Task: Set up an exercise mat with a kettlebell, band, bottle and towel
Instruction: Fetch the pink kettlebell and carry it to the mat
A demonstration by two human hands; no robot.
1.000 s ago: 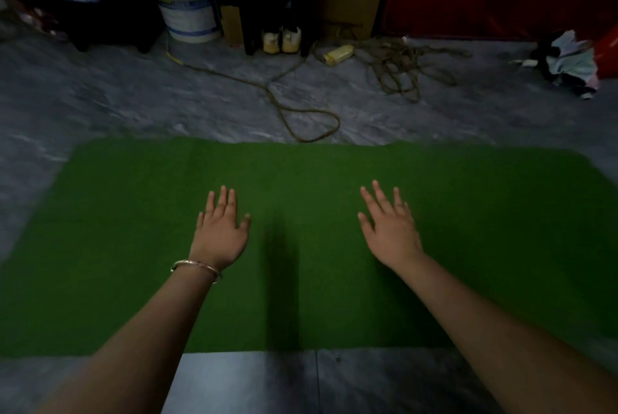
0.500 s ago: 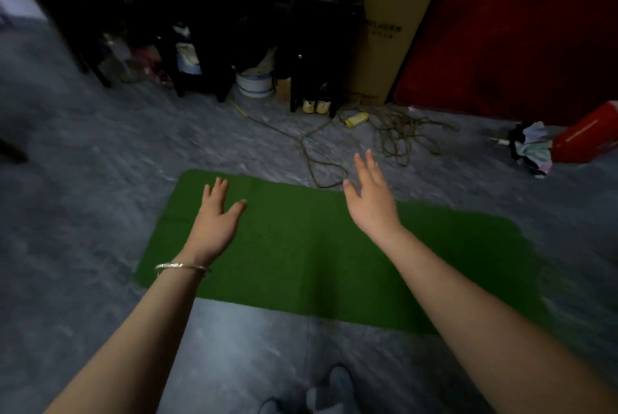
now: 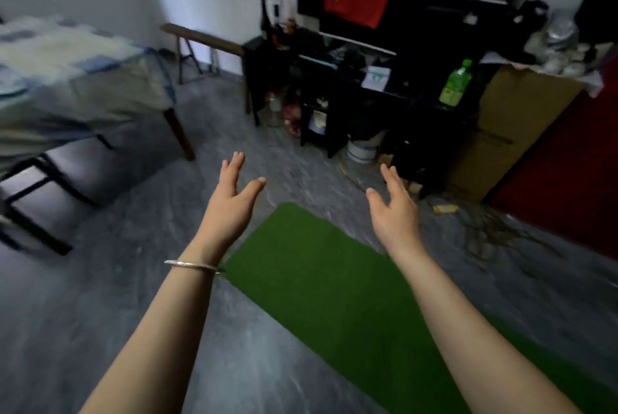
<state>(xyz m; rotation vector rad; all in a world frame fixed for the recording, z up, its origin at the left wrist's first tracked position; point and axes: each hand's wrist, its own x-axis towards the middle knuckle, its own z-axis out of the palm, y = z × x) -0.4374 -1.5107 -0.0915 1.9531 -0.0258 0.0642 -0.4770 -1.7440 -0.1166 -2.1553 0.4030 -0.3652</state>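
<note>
Green exercise mat [image 3: 351, 283] lies flat on a grey floor [image 3: 100, 313] as the left hand [image 3: 230, 206] and right hand [image 3: 394, 213] reach forward, fingers straight, holding nothing

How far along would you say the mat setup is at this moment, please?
Done: the green mat lies flat on the grey floor, nothing on its visible part. In hand: nothing; the left hand and right hand are open and empty. Left: all four items. A green bottle stands on the dark shelf; no kettlebell, band or towel is in view.
</note>
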